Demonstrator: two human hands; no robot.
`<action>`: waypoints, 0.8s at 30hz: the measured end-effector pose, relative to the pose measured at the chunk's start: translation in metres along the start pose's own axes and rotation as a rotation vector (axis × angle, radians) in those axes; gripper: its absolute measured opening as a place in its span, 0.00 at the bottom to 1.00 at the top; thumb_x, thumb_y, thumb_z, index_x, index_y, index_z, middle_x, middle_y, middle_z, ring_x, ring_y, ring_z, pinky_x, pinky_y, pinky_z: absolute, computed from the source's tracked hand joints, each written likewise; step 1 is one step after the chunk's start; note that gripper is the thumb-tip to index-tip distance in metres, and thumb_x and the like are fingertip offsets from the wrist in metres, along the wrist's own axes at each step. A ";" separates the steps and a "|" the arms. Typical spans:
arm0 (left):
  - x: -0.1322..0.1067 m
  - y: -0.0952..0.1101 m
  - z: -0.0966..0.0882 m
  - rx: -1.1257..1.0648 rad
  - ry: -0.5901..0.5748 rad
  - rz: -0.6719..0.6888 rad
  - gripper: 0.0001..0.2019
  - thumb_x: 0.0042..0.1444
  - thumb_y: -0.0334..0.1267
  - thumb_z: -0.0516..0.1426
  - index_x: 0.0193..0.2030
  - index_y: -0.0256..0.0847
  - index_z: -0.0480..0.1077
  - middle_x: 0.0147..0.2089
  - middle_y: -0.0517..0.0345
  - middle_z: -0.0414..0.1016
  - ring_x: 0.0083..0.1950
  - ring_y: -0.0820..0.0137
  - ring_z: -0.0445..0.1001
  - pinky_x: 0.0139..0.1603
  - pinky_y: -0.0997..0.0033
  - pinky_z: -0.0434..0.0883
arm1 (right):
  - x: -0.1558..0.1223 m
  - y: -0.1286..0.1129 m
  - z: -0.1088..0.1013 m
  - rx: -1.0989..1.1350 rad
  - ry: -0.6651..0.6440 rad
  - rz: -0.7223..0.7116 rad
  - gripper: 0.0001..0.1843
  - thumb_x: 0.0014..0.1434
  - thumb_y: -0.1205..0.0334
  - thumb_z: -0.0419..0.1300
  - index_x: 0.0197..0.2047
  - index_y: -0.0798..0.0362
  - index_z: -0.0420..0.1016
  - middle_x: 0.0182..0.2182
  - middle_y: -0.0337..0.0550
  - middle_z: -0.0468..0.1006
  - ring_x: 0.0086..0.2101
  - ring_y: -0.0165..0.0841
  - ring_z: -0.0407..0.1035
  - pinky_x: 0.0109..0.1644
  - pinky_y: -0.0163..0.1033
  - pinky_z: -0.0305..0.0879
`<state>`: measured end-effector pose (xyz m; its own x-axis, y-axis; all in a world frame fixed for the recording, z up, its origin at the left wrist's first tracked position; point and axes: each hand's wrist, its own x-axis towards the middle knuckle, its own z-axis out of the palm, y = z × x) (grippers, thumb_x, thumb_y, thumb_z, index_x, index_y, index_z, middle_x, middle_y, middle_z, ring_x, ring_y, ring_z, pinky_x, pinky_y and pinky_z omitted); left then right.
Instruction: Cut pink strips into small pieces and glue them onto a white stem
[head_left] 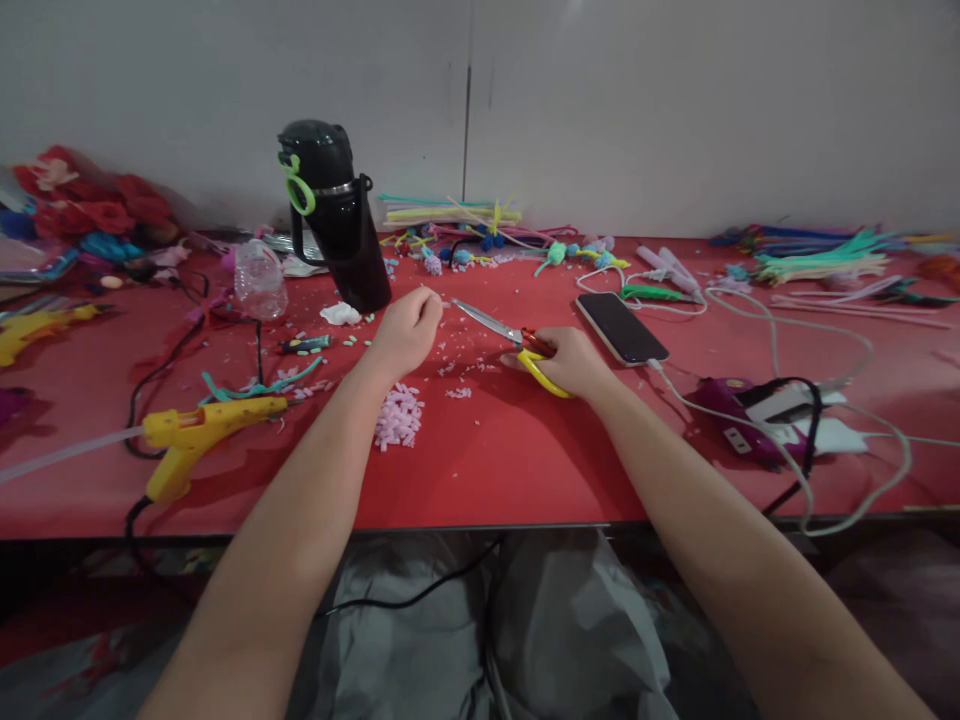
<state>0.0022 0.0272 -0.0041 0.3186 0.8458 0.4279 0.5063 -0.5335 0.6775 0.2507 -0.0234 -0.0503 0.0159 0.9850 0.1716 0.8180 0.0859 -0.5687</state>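
My left hand point(412, 325) is closed in a pinch above the red table, with a short pale pink tip of pipe cleaner point(447, 303) poking out; the rest is hidden by my fingers. My right hand point(566, 360) grips scissors point(495, 324) by their yellow and red handles. The blades point left, toward my left fingertips, and seem slightly parted. Below my left wrist lies a heap of short pink cut pieces point(399, 418). Small pink scraps point(459, 393) are scattered between my hands.
A black flask point(341, 225) stands behind my left hand. At left lies a yellow glue gun point(202, 430); a phone point(622, 328) with a white cable is right of my right hand. Farther right sits a purple power strip point(757, 425). Bundles of pipe cleaners point(825, 258) line the wall.
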 end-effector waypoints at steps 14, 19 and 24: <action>0.000 0.000 0.001 0.026 -0.006 0.013 0.15 0.66 0.36 0.47 0.26 0.42 0.51 0.25 0.62 0.55 0.28 0.72 0.56 0.32 0.66 0.54 | 0.000 0.000 0.000 -0.012 -0.004 -0.005 0.35 0.45 0.26 0.63 0.21 0.51 0.57 0.21 0.34 0.55 0.26 0.27 0.48 0.29 0.38 0.43; 0.000 0.001 0.001 0.023 -0.011 0.015 0.15 0.66 0.35 0.47 0.26 0.42 0.51 0.25 0.62 0.55 0.28 0.71 0.56 0.33 0.65 0.53 | 0.001 0.001 0.001 -0.012 -0.010 0.015 0.35 0.43 0.26 0.63 0.21 0.51 0.58 0.21 0.35 0.55 0.25 0.28 0.49 0.28 0.38 0.44; 0.000 0.001 0.001 0.029 -0.015 0.001 0.16 0.66 0.35 0.47 0.26 0.43 0.51 0.25 0.62 0.56 0.28 0.71 0.56 0.33 0.65 0.54 | 0.000 0.000 0.001 -0.001 0.011 0.026 0.34 0.45 0.28 0.64 0.22 0.51 0.59 0.20 0.35 0.56 0.26 0.28 0.49 0.29 0.38 0.44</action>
<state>0.0034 0.0261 -0.0038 0.3309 0.8454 0.4194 0.5290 -0.5342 0.6594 0.2501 -0.0232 -0.0514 0.0436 0.9852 0.1659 0.8177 0.0602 -0.5725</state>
